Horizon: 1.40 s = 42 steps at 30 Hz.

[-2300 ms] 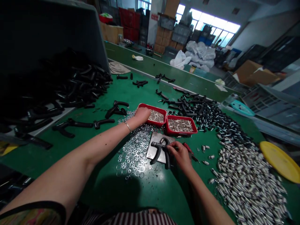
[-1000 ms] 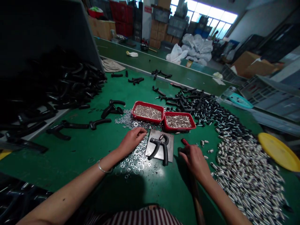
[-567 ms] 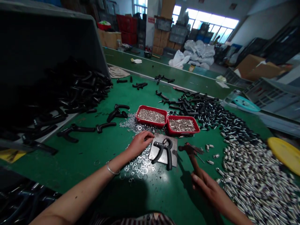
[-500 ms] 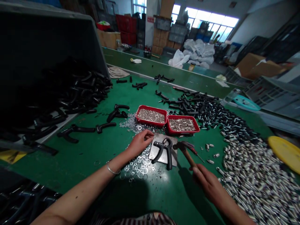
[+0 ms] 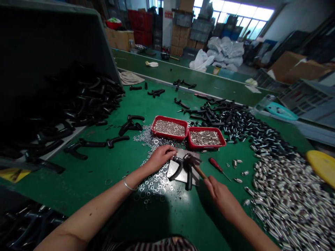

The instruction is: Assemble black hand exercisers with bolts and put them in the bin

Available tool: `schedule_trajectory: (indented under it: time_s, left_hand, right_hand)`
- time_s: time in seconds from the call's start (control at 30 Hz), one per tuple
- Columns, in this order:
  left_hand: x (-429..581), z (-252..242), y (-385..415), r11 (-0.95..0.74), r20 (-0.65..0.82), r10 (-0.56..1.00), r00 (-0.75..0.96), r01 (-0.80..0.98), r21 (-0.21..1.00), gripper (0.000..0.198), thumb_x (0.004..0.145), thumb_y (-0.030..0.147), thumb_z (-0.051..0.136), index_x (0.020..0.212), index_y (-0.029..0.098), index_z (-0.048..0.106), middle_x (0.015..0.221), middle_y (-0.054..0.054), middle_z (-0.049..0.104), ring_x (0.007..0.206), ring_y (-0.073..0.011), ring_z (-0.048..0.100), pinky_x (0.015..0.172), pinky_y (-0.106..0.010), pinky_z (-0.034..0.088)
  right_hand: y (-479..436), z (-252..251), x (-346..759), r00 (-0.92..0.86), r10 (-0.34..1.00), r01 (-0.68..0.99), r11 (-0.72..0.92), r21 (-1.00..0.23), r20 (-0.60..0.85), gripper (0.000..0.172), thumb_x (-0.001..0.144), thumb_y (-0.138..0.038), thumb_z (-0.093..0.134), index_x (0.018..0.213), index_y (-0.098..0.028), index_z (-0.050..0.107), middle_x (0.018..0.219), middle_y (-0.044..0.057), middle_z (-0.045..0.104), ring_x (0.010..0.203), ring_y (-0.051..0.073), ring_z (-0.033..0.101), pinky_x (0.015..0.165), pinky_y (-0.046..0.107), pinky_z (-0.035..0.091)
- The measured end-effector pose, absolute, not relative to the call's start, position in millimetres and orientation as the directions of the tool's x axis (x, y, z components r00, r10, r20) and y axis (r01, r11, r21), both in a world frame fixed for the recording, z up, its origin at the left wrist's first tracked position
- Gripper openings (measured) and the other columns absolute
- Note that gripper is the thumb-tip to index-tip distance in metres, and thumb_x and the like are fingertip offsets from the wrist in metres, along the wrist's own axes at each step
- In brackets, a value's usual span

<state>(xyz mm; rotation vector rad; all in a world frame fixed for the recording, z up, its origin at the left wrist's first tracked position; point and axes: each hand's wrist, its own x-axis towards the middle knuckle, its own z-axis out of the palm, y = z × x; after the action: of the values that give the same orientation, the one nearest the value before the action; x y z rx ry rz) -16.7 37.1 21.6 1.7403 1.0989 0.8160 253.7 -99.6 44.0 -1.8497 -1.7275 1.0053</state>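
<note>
R hand (image 5: 222, 197) fisted on hammer (image 5: 199, 170), head on black grip (image 5: 188, 177) atop steel plate (image 5: 182, 176), frame centre; L hand (image 5: 161, 157) curled, pinning grip; glancing blow could hit fingertips.

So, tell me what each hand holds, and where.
Right hand grips a hammer by its wooden handle's lower end. Left hand rests by the hand gripper; hold unclear.

Bare left arm reaching forward from lower left, left hand (image 5: 162, 156) palm down, fingers curled under, right forearm angled in from lower right, right hand (image 5: 220, 195) clenched in a fist, knuckles up, hands near each other
</note>
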Motion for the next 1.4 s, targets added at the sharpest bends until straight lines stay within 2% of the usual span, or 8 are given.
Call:
schedule_trajectory:
  time_s: [0.1,0.2,0.37,0.7,0.93,1.13,1.27,1.4]
  left_hand:
    - [1.7,19.6,46.5,-0.34,0.14,0.881,0.452,0.4,0.851,0.014,0.089,0.025,0.057,0.09,0.02,0.07,0.094,-0.005,0.072,0.087,-0.018,0.066,0.083,-0.032,0.05]
    - [21.8,15.8,57.6,-0.429,0.162,0.841,0.517,0.453,0.781,0.014,0.089,0.024,0.058,0.091,0.02,0.072,0.096,-0.005,0.073,0.092,-0.0194,0.066,0.085,-0.032,0.049]
    - [44.6,5.4,69.1,-0.477,0.158,0.818,0.553,0.5,0.723,0.015,0.09,0.025,0.059,0.089,0.019,0.072,0.095,-0.005,0.073,0.093,-0.0204,0.066,0.087,-0.031,0.048]
    - [53.4,0.3,68.5,-0.511,0.14,0.816,0.561,0.586,0.629,0.013,0.091,0.025,0.058,0.09,0.018,0.069,0.095,-0.006,0.072,0.092,-0.021,0.065,0.084,-0.031,0.047]
    - [55.0,-8.6,65.9,-0.824,0.26,0.567,0.782,0.536,0.184,0.021,0.098,0.021,0.046,0.093,0.013,0.064,0.095,-0.011,0.065,0.094,-0.0241,0.056,0.087,-0.039,0.042]
    - [34.9,-1.0,50.3,-0.729,0.35,0.685,0.639,0.591,0.347,0.026,0.099,0.033,0.046,0.113,0.015,0.059,0.11,-0.01,0.064,0.102,-0.0234,0.055,0.091,-0.04,0.042]
    - [14.7,5.2,27.0,-0.822,0.373,0.569,0.733,0.497,0.279,0.027,0.101,0.027,0.04,0.11,0.016,0.062,0.106,-0.009,0.065,0.101,-0.0228,0.054,0.094,-0.041,0.04]
    - [9.0,2.0,15.9,-0.868,0.362,0.496,0.79,0.445,0.219,0.028,0.101,0.025,0.04,0.108,0.013,0.064,0.104,-0.01,0.066,0.101,-0.023,0.054,0.093,-0.04,0.04]
  right_hand:
    - [-100.2,42.1,258.6,-0.046,0.928,0.55,-0.286,-0.784,-0.371,0.048,0.09,-0.066,0.041,0.075,-0.023,0.055,0.058,-0.001,0.053,0.052,0.016,0.05,0.05,0.026,0.038]
    - [-111.5,38.4,257.6,0.044,0.881,0.278,-0.463,-0.842,-0.47,0.053,0.088,-0.072,0.041,0.085,-0.022,0.058,0.055,-0.004,0.051,0.041,0.011,0.04,0.036,0.021,0.027]
    - [-138.5,16.1,250.0,0.225,0.85,-0.059,-0.476,-0.877,-0.477,0.052,0.085,-0.073,0.047,0.094,-0.023,0.057,0.055,-0.006,0.051,0.031,0.006,0.03,0.027,0.016,0.025]
    - [-146.1,-3.9,249.2,0.184,0.858,-0.184,-0.45,-0.874,-0.48,0.047,0.09,-0.066,0.048,0.096,-0.02,0.056,0.056,-0.007,0.052,0.029,0.003,0.025,0.025,0.014,0.024]
    - [-134.7,15.7,265.2,0.152,0.899,0.047,-0.421,-0.906,-0.41,0.045,0.09,-0.062,0.051,0.102,-0.019,0.058,0.06,-0.004,0.055,0.038,0.009,0.043,0.037,0.021,0.037]
    - [-106.4,58.0,283.8,0.056,0.978,0.548,-0.197,-0.813,-0.199,0.043,0.094,-0.055,0.045,0.116,-0.021,0.06,0.069,-0.001,0.06,0.061,0.017,0.057,0.055,0.026,0.042]
    - [-81.1,71.0,275.5,0.04,0.999,0.683,-0.035,-0.73,-0.01,0.039,0.099,-0.049,0.034,0.117,-0.021,0.056,0.075,0.001,0.06,0.064,0.017,0.057,0.062,0.027,0.042]
    - [-51.6,57.7,270.5,-0.096,0.984,0.78,-0.018,-0.626,-0.148,0.037,0.098,-0.048,0.034,0.092,-0.021,0.058,0.072,0.003,0.059,0.065,0.019,0.058,0.063,0.029,0.042]
